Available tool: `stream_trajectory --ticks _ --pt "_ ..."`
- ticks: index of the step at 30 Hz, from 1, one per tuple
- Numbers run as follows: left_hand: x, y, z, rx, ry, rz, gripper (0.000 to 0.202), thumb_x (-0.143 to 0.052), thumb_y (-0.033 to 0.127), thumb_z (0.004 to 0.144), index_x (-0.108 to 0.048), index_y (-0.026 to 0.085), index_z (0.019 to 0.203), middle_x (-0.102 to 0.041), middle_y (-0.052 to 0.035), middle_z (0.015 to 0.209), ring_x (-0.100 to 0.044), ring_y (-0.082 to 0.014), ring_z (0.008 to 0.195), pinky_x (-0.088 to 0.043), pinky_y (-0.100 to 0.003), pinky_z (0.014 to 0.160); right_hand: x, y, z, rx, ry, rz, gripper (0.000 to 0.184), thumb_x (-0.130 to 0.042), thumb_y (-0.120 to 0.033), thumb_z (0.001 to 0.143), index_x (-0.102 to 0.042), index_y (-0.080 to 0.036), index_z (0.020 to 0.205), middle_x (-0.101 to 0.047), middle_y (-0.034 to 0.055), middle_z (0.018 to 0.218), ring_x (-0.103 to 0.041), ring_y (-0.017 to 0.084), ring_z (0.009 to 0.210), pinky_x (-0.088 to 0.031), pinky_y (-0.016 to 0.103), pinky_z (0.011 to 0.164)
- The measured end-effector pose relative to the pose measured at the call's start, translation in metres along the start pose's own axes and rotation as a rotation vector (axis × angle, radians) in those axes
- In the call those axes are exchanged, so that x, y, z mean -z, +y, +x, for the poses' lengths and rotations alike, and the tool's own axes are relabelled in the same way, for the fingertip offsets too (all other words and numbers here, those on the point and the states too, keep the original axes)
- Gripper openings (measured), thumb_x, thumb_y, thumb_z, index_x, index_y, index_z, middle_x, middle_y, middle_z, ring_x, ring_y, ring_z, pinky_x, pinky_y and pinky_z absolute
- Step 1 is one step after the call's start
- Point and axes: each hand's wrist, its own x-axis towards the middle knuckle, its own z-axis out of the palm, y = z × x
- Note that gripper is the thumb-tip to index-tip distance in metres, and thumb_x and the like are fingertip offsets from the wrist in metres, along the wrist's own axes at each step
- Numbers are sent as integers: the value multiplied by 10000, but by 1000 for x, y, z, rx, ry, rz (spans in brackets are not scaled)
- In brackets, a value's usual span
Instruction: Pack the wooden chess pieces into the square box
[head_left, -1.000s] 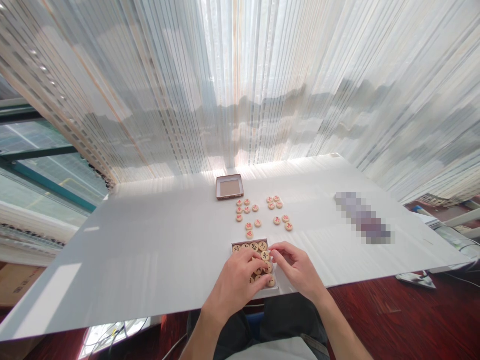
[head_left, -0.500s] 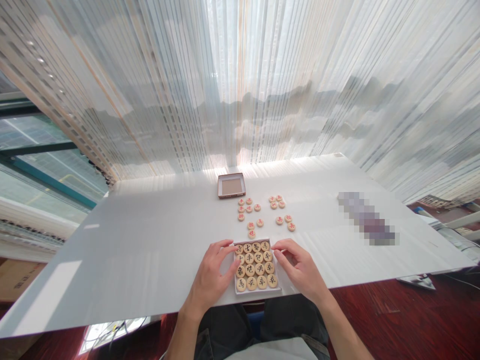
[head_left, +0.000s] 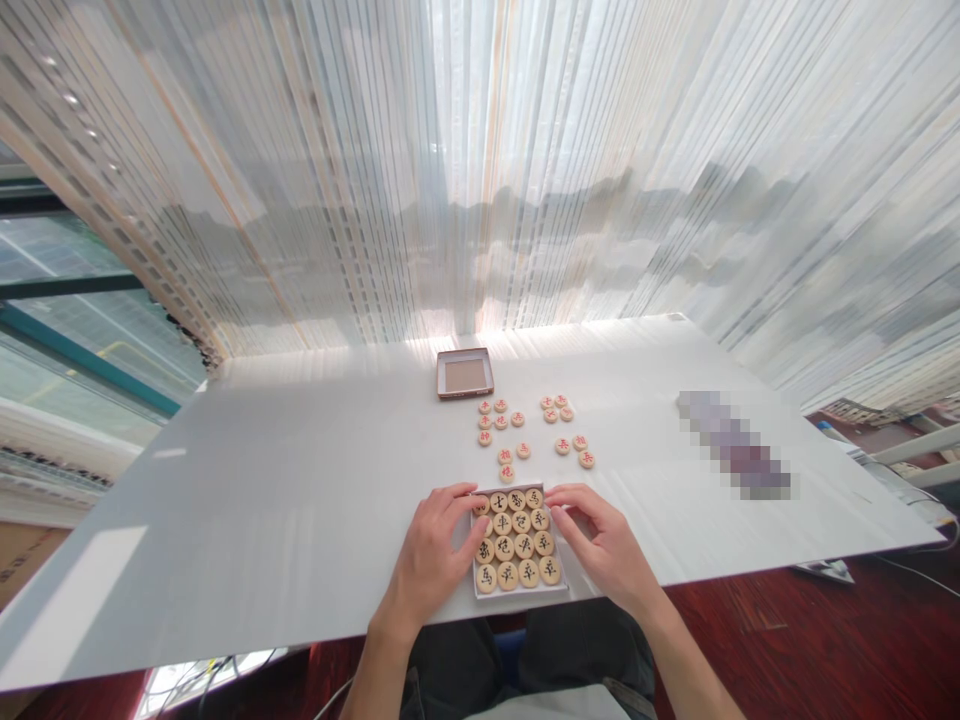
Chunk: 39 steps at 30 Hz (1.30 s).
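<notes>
A shallow white box (head_left: 525, 592) lies at the near edge of the table, filled with rows of round wooden xiangqi pieces (head_left: 522, 546) marked in black. At its left side is my left hand (head_left: 439, 540), fingers apart, with thumb and index finger reaching over the rim at the upper-left pieces. My right hand (head_left: 604, 545) is at the upper-right side, its thumb and index finger parted and the fingertips by the rim. Neither hand has a piece lifted. Beyond the box, several red-marked xiangqi pieces (head_left: 501, 422) lie face up in loose groups.
An open box lid (head_left: 465, 374) lies inside up at the back of the white table (head_left: 300, 480). A pixelated object (head_left: 735, 445) is on the right side. Striped curtains (head_left: 480, 180) hang behind the table. Cables (head_left: 206, 680) show below its left edge.
The view has shifted slightly, so the box and pieces appear a little lower. My left thumb and index finger have moved slightly further over the upper-left pieces. My right hand is nearly unchanged.
</notes>
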Motion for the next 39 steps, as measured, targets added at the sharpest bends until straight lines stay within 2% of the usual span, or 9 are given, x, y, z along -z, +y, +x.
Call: stream_trajectory --ticks 9,15,39 --pt "-1 1 -2 16 23 10 219 -554 271 967 -641 261 1168 -650 -60 1251 -594 -245 1182 -495 -440 1004 0 -4 1 -29 -15 -28 173 -578 -374 969 -686 -245 1008 -686 83 1114 -650 251 1056 -541 366 946" --pt "-2 -3 -2 31 25 -38 229 -449 240 1019 -616 260 1175 -653 -51 1246 -584 -223 1194 -481 -436 1024 0 -3 1 -28 -16 -39 170 -575 -365 972 -678 -236 1014 -687 82 1102 -653 244 1034 -550 346 905" --pt "-2 2 -5 -15 39 44 241 -460 232 1003 -654 263 1141 -643 -58 1228 -590 -240 1167 -502 -448 988 -1 -1 -2 -19 -7 -36 169 -571 -362 976 -673 -232 1010 -702 69 1073 -672 228 978 -553 321 862"
